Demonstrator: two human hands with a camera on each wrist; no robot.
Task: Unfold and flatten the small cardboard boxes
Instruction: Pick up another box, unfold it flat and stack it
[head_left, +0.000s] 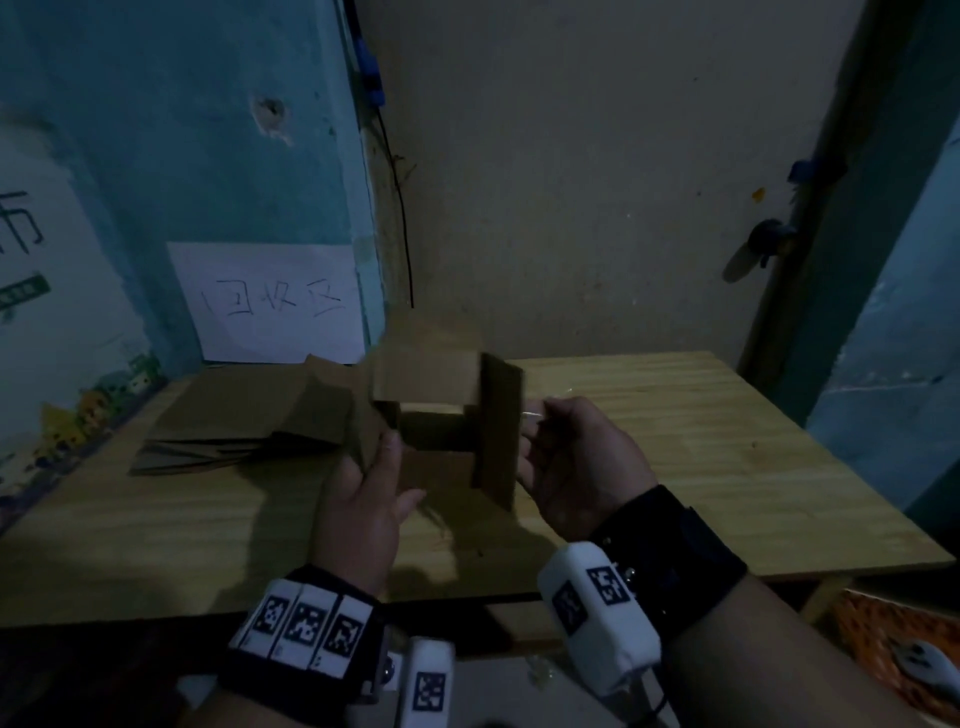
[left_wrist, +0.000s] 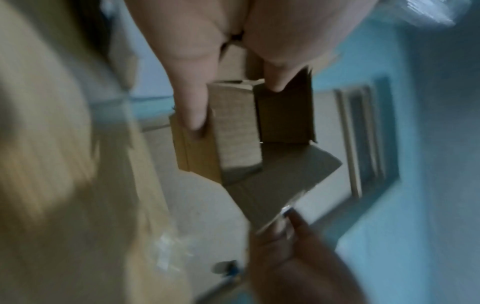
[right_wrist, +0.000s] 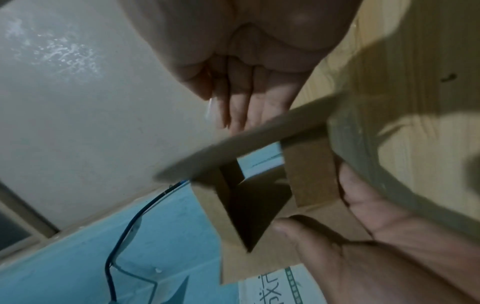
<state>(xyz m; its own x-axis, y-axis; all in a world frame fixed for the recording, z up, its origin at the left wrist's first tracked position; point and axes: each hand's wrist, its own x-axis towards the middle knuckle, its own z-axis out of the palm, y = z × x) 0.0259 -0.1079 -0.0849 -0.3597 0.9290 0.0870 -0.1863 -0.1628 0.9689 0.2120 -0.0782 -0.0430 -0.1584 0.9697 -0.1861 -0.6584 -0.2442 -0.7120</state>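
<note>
a white sheet (head_left: 270, 304) taped to the blue wall (head_left: 197, 119) carries handwritten characters reading 回收区. a poster (head_left: 52, 291) at the far left shows part of a larger character, too cut off to read. the room is dim, with a beige wall (head_left: 597, 156) behind a pale wooden desk (head_left: 701, 452) and a dark cable (head_left: 397, 208) hanging in the corner. a stack of flattened boxes (head_left: 244, 415) lies on the desk's left side. a small box (head_left: 441, 415) is held up over the desk, its flaps open and its inside showing nothing. the left hand (head_left: 363, 499) grips its left side, thumb on one panel and fingers behind. the right hand (head_left: 576, 462) has its fingers nearly straight behind the right flap; whether it pinches the flap cannot be told.
</note>
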